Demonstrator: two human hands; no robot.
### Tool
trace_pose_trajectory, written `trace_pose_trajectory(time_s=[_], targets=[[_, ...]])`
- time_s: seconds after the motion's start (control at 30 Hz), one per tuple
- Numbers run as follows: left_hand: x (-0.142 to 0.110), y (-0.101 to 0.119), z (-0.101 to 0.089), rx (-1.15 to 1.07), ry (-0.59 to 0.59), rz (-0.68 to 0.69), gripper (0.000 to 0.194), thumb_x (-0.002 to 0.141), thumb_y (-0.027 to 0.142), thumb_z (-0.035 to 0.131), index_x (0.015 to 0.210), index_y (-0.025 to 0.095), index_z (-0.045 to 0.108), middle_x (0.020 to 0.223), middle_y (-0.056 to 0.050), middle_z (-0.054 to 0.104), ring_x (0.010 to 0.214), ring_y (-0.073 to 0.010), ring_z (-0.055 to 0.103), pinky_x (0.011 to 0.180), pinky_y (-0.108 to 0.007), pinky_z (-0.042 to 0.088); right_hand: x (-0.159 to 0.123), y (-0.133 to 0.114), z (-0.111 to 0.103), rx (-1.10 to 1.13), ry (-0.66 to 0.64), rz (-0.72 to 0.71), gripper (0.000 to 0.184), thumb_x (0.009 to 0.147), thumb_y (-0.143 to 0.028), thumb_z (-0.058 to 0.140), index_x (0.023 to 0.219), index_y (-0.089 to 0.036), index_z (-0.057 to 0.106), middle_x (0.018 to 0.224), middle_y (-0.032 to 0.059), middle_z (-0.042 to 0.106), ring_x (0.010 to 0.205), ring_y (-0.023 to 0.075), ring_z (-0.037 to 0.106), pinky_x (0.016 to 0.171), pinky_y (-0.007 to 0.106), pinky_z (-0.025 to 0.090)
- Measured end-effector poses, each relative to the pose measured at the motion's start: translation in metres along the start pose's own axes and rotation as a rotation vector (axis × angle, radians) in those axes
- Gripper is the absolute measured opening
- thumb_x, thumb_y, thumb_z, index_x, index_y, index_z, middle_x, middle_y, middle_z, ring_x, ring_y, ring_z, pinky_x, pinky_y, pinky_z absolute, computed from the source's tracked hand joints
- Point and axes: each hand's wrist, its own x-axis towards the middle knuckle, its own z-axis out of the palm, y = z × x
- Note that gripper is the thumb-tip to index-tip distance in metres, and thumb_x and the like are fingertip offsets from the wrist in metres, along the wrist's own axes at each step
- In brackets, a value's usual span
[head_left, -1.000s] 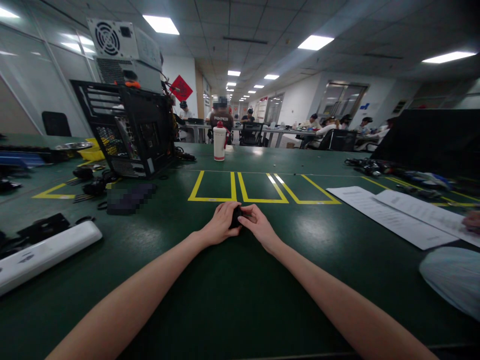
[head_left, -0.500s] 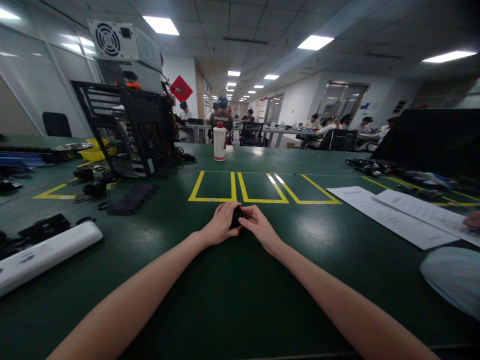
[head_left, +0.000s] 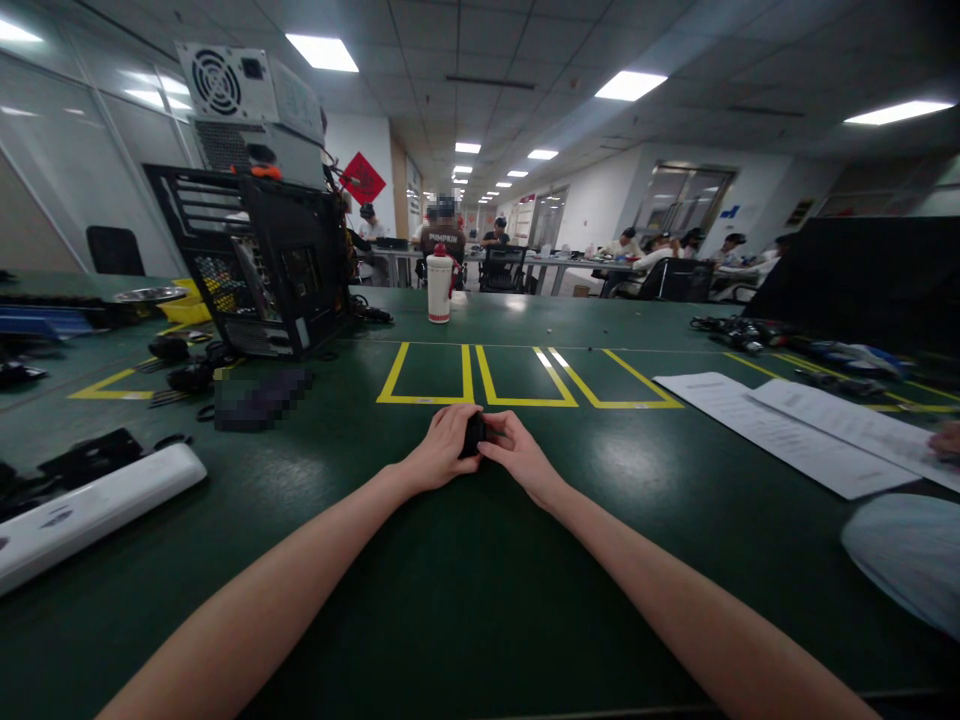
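Observation:
Between my two hands is a small black rounded object (head_left: 473, 436), mostly covered by fingers, so its kind does not show. My left hand (head_left: 445, 447) is closed around its left side. From the right, my right hand (head_left: 519, 452) grips it with thumb and fingertips. Both hands are low over the green tabletop (head_left: 465, 580), just in front of the yellow tape outlines (head_left: 525, 402). Beyond the tape stands a white bottle with a red lid (head_left: 439, 288).
An open black computer case (head_left: 262, 260) with power supplies (head_left: 240, 85) on top stands back left. A white bar-shaped thing (head_left: 105, 515) lies at left. Printed sheets (head_left: 780, 430) lie at right, near another person's hand (head_left: 946, 440). People sit at tables farther back.
Both hands stay in nearly the same place around the black object. My right fingertips have shifted very slightly, and a bit more of the object shows.

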Motion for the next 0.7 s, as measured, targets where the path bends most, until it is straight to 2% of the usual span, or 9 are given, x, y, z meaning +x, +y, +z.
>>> trace_pose_trajectory(time_s=[0.17,0.27,0.4,0.5,0.7], targets=[[0.0005,-0.0013,0.0011,0.002,0.009,0.013,0.059,0.069,0.024,0.054,0.119,0.018,0.024,0.114,-0.010,0.039,0.110,-0.0230,0.037,0.097,-0.044,0.025,0.0011,0.0007,0.0012,-0.031,0.033,-0.043,0.022,0.069,-0.026,0.057,0.089,-0.022,0.050,0.097,0.0011,0.053,0.092,0.0154,0.054,0.084,0.033,0.041],[0.0007,-0.0008,0.0011,0.003,0.017,0.017,0.058,0.069,0.024,0.054,0.119,0.018,0.024,0.114,-0.010,0.040,0.110,-0.0231,0.037,0.097,-0.044,0.025,0.0032,0.0027,0.0002,-0.066,0.050,-0.028,0.026,0.070,-0.025,0.056,0.095,-0.023,0.049,0.099,0.0017,0.052,0.093,0.0155,0.053,0.084,0.034,0.041],[0.0001,0.0003,-0.0004,0.004,0.005,0.016,0.058,0.069,0.025,0.054,0.119,0.018,0.024,0.114,-0.010,0.039,0.110,-0.0228,0.037,0.097,-0.044,0.024,0.0031,0.0043,-0.0019,-0.068,0.007,0.007,0.029,0.071,-0.024,0.054,0.100,-0.022,0.048,0.106,0.0032,0.051,0.097,0.0163,0.052,0.087,0.035,0.039],[-0.0002,0.0002,-0.0011,-0.001,-0.002,0.011,0.060,0.069,0.024,0.054,0.120,0.019,0.023,0.115,-0.009,0.039,0.109,-0.0227,0.037,0.097,-0.044,0.024,0.0015,0.0047,-0.0022,-0.029,-0.020,-0.011,0.031,0.069,-0.021,0.057,0.098,-0.023,0.048,0.106,0.0022,0.051,0.099,0.0162,0.051,0.088,0.034,0.039],[0.0005,-0.0006,0.0009,0.006,0.012,0.012,0.060,0.068,0.024,0.055,0.119,0.018,0.024,0.114,-0.010,0.039,0.110,-0.0234,0.037,0.096,-0.044,0.024,0.0030,0.0063,0.0001,-0.045,0.033,-0.054,0.023,0.069,-0.024,0.057,0.090,-0.021,0.049,0.097,0.0013,0.052,0.091,0.0150,0.054,0.085,0.034,0.041]])
